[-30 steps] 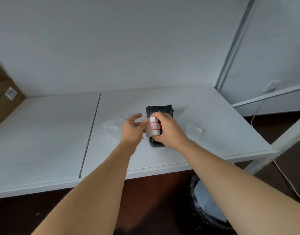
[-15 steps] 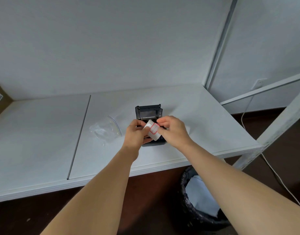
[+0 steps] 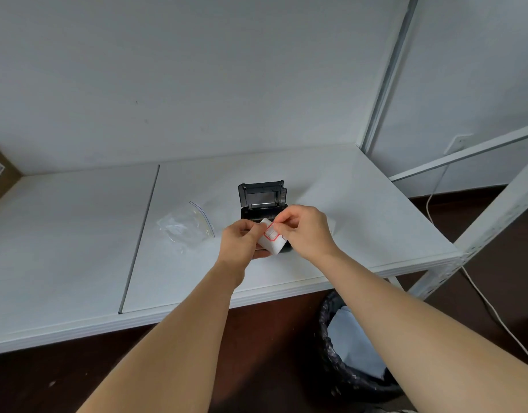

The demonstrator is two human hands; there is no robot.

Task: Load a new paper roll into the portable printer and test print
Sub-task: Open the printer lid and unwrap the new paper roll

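A small black portable printer point(image 3: 261, 201) sits on the white table point(image 3: 78, 248) with its lid standing open toward the wall. Just in front of it I hold a white paper roll point(image 3: 271, 238) with a red-outlined sticker on it. My left hand point(image 3: 242, 241) grips the roll from the left. My right hand point(image 3: 304, 231) pinches the sticker's edge at the top of the roll. My hands cover the front part of the printer.
A crumpled clear zip bag point(image 3: 186, 228) lies left of the printer. A brown cardboard box point(image 3: 0, 174) stands at the far left. Below the table edge sits a bin with a black liner point(image 3: 346, 353). A white shelf frame point(image 3: 480, 234) and cable point(image 3: 492, 311) are at the right.
My view shifted right and the box slid out of frame. Both hands drew the roll a little toward me from over the printer, and my right fingers moved to pinch the sticker.
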